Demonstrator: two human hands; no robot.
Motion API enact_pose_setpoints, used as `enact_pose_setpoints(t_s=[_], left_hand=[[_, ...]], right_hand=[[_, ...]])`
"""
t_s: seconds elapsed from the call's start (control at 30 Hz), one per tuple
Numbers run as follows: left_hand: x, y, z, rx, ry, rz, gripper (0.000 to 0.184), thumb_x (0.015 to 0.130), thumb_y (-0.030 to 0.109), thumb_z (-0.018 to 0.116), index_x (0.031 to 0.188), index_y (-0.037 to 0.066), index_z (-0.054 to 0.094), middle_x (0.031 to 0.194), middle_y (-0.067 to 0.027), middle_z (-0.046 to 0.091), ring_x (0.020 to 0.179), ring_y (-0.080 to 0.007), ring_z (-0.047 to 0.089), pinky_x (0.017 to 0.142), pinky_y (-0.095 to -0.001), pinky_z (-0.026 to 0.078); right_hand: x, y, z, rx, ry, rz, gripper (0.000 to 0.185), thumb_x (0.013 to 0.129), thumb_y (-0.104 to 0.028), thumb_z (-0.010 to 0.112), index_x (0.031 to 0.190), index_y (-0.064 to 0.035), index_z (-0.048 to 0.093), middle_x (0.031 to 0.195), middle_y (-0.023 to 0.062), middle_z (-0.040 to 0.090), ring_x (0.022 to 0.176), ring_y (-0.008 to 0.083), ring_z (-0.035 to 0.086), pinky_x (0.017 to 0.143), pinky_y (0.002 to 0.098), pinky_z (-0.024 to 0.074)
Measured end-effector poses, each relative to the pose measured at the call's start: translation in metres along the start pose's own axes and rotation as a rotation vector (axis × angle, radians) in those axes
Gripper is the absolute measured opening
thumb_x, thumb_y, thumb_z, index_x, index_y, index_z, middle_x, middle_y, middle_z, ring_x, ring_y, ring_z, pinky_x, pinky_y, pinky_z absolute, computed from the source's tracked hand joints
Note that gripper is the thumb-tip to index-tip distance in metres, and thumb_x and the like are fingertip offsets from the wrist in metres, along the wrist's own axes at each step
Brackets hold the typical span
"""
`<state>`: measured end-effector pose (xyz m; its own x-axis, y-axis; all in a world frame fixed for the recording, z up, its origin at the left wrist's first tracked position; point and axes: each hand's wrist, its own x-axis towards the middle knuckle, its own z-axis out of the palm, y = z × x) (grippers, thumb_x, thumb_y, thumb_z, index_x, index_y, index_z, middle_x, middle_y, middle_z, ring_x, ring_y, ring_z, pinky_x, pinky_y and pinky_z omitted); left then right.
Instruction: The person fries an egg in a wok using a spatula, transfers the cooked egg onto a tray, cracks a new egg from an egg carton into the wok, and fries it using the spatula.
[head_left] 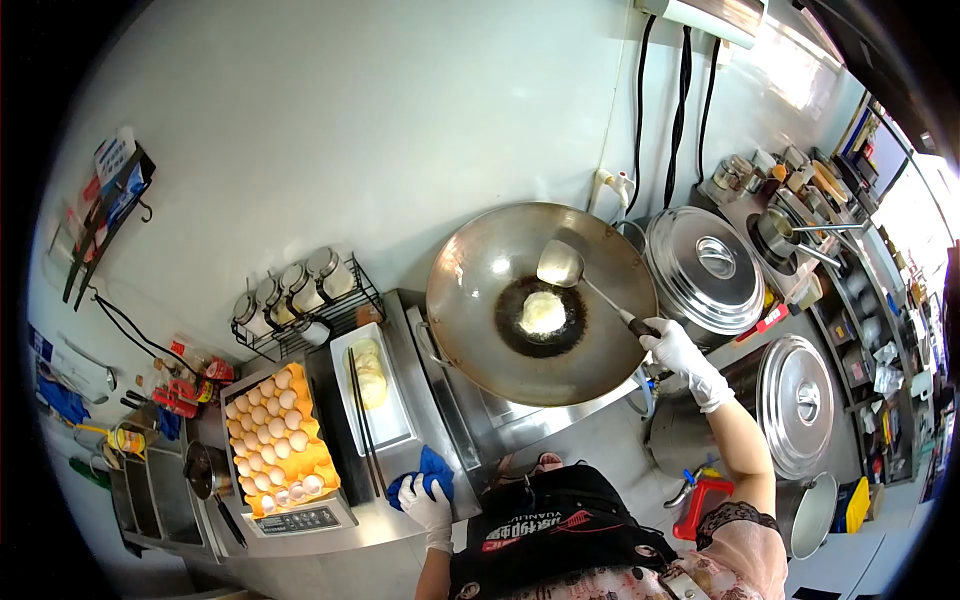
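A large wok holds dark oil with a pale, roundish piece of food at its centre. My gloved right hand, at the wok's right rim, is closed around the handle of a metal spatula, whose blade is above and right of the food. My gloved left hand rests on a blue cloth at the counter's front edge, fingers pressed on it. Just left of the cloth, dark chopsticks lie along a white tray with pale food in it.
Left of the tray is a carton of eggs on a scale. A wire rack with jars stands behind. Lidded pots are to the wok's right, with a red-handled item below.
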<state>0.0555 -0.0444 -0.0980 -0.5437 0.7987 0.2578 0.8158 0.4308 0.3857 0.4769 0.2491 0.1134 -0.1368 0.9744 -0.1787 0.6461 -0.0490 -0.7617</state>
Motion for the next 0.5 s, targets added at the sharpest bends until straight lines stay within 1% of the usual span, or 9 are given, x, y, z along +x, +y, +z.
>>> enact_pose_setpoints(t_s=[0.13,0.4,0.5], left_hand=[[-0.0012,-0.0066,0.0069,-0.001,0.019,0.017,0.036,0.090,0.029,0.060,0.117,0.006,0.059,0.126,-0.0193,0.052,0.117,-0.0410,0.046,0.102,-0.0520,0.036],[-0.0020,-0.0059,0.0064,-0.015,0.006,-0.004,0.037,0.090,0.030,0.060,0.117,0.005,0.059,0.126,-0.0197,0.052,0.117,-0.0410,0.046,0.102,-0.0524,0.036],[-0.0010,-0.0027,0.0041,-0.012,0.011,-0.005,0.036,0.090,0.030,0.060,0.116,0.006,0.059,0.125,-0.0196,0.053,0.116,-0.0411,0.047,0.102,-0.0525,0.036]], right_hand=[[0.0010,0.0042,-0.0013,0.003,0.017,-0.012,0.028,0.085,-0.008,0.056,0.109,0.0030,0.063,0.065,0.0011,0.055,0.054,0.0089,0.052,0.051,0.0265,0.0440],[-0.0001,-0.0006,-0.0027,-0.002,-0.011,0.052,0.028,0.085,-0.008,0.057,0.109,0.0034,0.063,0.065,0.0014,0.055,0.055,0.0093,0.052,0.052,0.0267,0.0436],[0.0018,0.0003,-0.0024,-0.018,-0.022,0.031,0.028,0.084,-0.007,0.057,0.109,0.0035,0.063,0.065,0.0019,0.056,0.056,0.0097,0.052,0.053,0.0272,0.0439]])
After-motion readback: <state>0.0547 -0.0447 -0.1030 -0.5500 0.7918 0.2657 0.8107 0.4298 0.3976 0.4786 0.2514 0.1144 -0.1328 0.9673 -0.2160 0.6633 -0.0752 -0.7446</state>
